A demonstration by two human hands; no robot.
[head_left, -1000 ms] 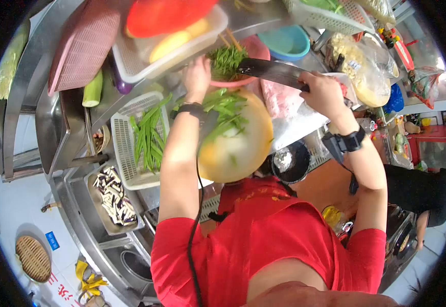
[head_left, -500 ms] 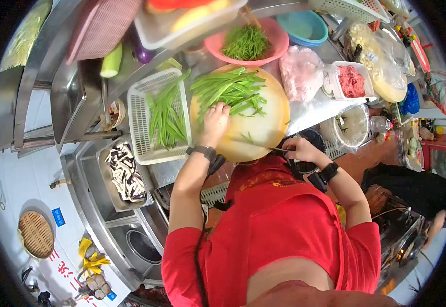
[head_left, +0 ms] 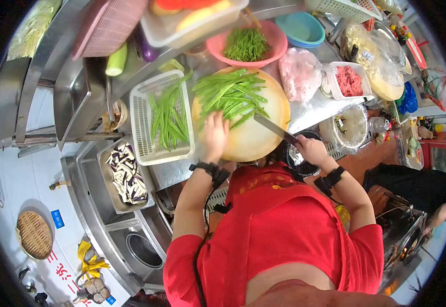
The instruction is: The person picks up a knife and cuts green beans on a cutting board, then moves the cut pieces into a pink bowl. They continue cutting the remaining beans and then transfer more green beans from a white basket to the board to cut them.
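Observation:
A heap of long flat green beans (head_left: 229, 92) lies across the far left of the round cutting board (head_left: 251, 146), with some ends fanned to the right. My left hand (head_left: 215, 137) is at the heap's near edge, fingers stretched toward the beans and a little blurred. In my right hand (head_left: 312, 151) is a kitchen knife (head_left: 274, 128) held by its dark handle. Its blade points up and left over the board, the tip close to the right-hand bean ends. Left of the board, a white plastic basket (head_left: 137, 125) holds more long beans (head_left: 169, 120).
Behind the board stand a pink bowl (head_left: 211, 51) of cut greens and some blue bowls (head_left: 299, 28). A bag of pale pink contents (head_left: 299, 74) and a tub of raw meat (head_left: 349, 81) are to the right. Cut eggplant (head_left: 127, 174) fills a metal pan at left.
The knife has swung from low at the board's near edge up to the beans' right ends. My right hand has moved right; my left hand has drawn slightly back toward me, fingers straighter.

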